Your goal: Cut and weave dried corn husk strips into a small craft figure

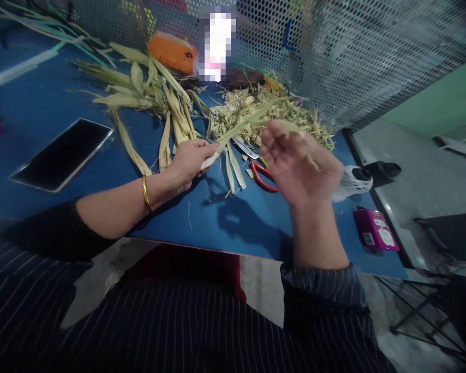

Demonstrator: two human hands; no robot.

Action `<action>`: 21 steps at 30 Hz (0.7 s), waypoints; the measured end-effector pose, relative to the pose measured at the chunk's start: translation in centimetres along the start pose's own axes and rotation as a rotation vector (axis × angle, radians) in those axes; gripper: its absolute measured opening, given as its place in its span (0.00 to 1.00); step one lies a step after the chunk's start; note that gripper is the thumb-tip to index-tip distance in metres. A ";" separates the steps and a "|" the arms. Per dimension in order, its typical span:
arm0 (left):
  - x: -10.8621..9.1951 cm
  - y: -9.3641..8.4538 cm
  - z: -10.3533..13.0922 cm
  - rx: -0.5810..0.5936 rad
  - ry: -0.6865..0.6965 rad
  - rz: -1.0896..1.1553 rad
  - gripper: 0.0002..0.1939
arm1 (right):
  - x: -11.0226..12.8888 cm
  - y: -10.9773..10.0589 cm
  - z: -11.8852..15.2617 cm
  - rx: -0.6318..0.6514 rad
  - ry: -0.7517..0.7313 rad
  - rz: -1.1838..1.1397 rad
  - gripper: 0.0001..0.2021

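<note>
My left hand, a gold bangle at its wrist, is closed with thumb and fingers pinching a pale green corn husk strip. The strip slants up to the right and seems to fork. My right hand is raised at the strip's other side, palm partly towards me, fingers curled and slightly blurred, with a husk sliver showing at it. Below and between the hands lie red-handled scissors, partly hidden by my right hand. Narrow husk pieces rest beside them on the blue table.
Long corn husks lie at the back left, a heap of shredded husk at the back right. A dark phone lies left. An orange packet stands by the perforated screen. A magenta box sits near the right edge.
</note>
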State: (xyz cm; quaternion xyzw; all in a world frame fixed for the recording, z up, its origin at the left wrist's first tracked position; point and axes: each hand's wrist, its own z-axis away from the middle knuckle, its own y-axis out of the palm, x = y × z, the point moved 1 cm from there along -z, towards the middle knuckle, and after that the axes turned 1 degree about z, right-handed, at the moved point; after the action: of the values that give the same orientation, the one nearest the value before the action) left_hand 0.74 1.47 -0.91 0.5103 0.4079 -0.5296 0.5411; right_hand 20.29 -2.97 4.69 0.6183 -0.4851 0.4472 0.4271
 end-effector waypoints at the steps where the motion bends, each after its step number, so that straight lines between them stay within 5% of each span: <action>1: 0.0 0.0 -0.1 -0.013 -0.003 -0.008 0.17 | 0.4 -0.4 0.1 -0.011 -0.036 -0.033 0.13; 6: -0.4 -0.3 -0.3 -0.067 -0.006 -0.007 0.16 | 2.2 -1.9 0.5 -0.113 -0.232 -0.300 0.12; 11: -0.9 -0.9 -0.7 -0.142 -0.032 0.040 0.14 | 3.9 -2.7 1.1 -0.313 -0.443 -0.417 0.26; 15: -0.9 -1.3 -1.1 -0.170 -0.094 0.087 0.14 | 5.2 -3.5 1.7 -0.297 -0.540 -0.641 0.30; 17: -0.8 -1.3 -1.2 -0.165 -0.126 0.103 0.14 | 5.5 -4.1 1.9 -0.150 -0.505 -1.147 0.24; 18: -0.7 -1.4 -1.2 -0.166 -0.131 0.109 0.15 | 5.5 -4.4 1.9 -0.030 -0.425 -1.580 0.20; 20: -0.6 -1.4 -1.2 -0.166 -0.101 0.108 0.15 | 5.2 -4.8 1.5 0.253 -0.114 -2.609 0.16; 21: -0.6 -1.3 -1.2 -0.161 -0.074 0.101 0.15 | 4.8 -4.9 1.3 0.418 0.168 -3.157 0.17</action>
State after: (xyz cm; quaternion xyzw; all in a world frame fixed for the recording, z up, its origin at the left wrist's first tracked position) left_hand -0.53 2.86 -0.63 0.4651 0.4028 -0.4856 0.6209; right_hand 25.88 -4.47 8.61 -0.4979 -0.7044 0.3371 -0.3771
